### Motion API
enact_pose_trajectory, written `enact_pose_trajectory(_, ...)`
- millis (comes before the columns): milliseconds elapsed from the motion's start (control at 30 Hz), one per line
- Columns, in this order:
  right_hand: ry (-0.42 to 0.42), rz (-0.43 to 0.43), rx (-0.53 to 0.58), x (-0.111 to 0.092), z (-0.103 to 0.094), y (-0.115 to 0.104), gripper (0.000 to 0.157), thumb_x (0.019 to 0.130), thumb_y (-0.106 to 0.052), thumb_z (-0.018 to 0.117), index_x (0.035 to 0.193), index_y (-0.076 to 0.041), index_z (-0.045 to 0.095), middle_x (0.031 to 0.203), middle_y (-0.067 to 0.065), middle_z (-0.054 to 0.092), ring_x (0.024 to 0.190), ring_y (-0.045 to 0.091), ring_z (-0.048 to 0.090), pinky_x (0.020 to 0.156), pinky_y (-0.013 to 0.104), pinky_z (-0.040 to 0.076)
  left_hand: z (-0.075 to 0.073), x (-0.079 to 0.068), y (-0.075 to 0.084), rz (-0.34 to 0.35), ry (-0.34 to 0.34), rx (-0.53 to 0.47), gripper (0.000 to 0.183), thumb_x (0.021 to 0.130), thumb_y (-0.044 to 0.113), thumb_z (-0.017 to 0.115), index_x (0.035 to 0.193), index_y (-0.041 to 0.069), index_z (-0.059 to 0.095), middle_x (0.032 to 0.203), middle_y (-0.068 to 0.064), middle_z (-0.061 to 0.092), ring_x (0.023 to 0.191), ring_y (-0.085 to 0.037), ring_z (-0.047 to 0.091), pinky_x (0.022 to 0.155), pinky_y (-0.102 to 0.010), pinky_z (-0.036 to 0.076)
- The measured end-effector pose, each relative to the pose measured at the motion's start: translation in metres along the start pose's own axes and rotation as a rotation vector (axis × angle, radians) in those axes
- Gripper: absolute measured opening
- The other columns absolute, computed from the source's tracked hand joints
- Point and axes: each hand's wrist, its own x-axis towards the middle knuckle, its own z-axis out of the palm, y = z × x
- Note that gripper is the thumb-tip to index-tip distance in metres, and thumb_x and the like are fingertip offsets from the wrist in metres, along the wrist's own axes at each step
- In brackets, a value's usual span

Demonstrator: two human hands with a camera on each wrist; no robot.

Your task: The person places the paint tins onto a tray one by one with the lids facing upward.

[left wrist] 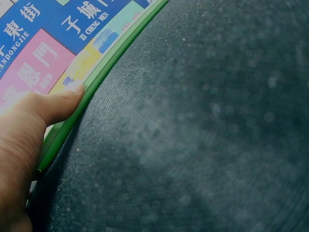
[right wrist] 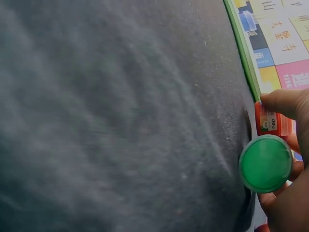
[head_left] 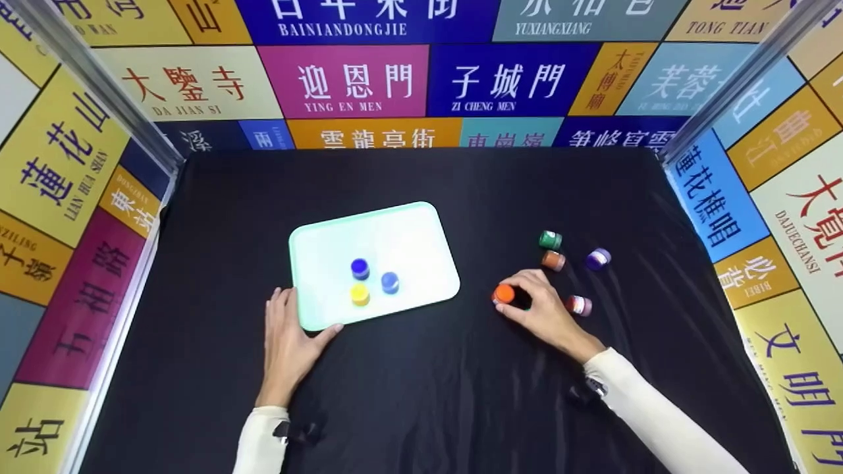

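A white tray with a pale green rim (head_left: 294, 276) lies on the black cloth. In it stand a dark blue jar (head_left: 359, 268), a yellow jar (head_left: 359, 294) and a lighter blue jar (head_left: 390, 283). My left hand (head_left: 290, 342) rests at the tray's near left corner, fingers along the left side, thumb (left wrist: 63, 104) on the near rim. Right of the tray, my right hand (head_left: 543, 309) pinches a small orange jar (head_left: 504, 294) between thumb and fingers. In the right wrist view a round green jar end (right wrist: 265, 164) shows below the hand; whether it touches I cannot tell.
Beyond the right hand are a green jar (head_left: 550, 239), a brown jar (head_left: 553, 261) and a purple jar (head_left: 598, 259). A red jar (head_left: 579, 305) lies just right of the hand, partly hidden. Sign-covered walls (head_left: 362, 80) border the black cloth (head_left: 230, 191) on three sides.
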Motion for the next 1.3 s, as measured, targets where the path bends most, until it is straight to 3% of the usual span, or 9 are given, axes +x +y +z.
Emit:
enact_pose_trajectory(533,-0.014,0.004,-0.010,0.029,-0.001,0.000,0.038,0.083,-0.010,0.097,0.117,-0.007,0.080,0.116,0.008,0.075,0.118,0.031,0.059,0.107,0.028,0.044,0.000,-0.001,0.003,-0.024,-0.032,-0.006,0.110,0.084,0.045,0.097,0.164,-0.005,0.041,0.162,-0.029,0.043,0.164,-0.049,0.022,0.139,-0.059,0.009)
enact_pose_trajectory(967,-0.030,-0.006,-0.011,0.046,0.007,-0.006,0.035,0.086,-0.013,0.096,0.117,-0.011,0.080,0.116,0.002,0.074,0.119,0.027,0.058,0.106,0.033,0.047,-0.002,-0.002,0.000,0.004,0.000,0.003,0.109,0.083,0.042,0.098,0.163,-0.006,0.042,0.159,-0.031,0.044,0.162,-0.051,0.025,0.138,-0.059,0.011)
enact_pose_trajectory(1300,-0.057,-0.027,-0.011,0.060,0.014,-0.012,0.036,0.087,-0.012,0.095,0.119,-0.010,0.079,0.116,0.005,0.073,0.119,0.028,0.058,0.105,0.038,0.049,-0.001,-0.002,0.001,-0.018,-0.018,-0.005,0.109,0.083,0.044,0.097,0.164,-0.004,0.041,0.161,-0.030,0.043,0.163,-0.050,0.024,0.138,-0.061,0.013)
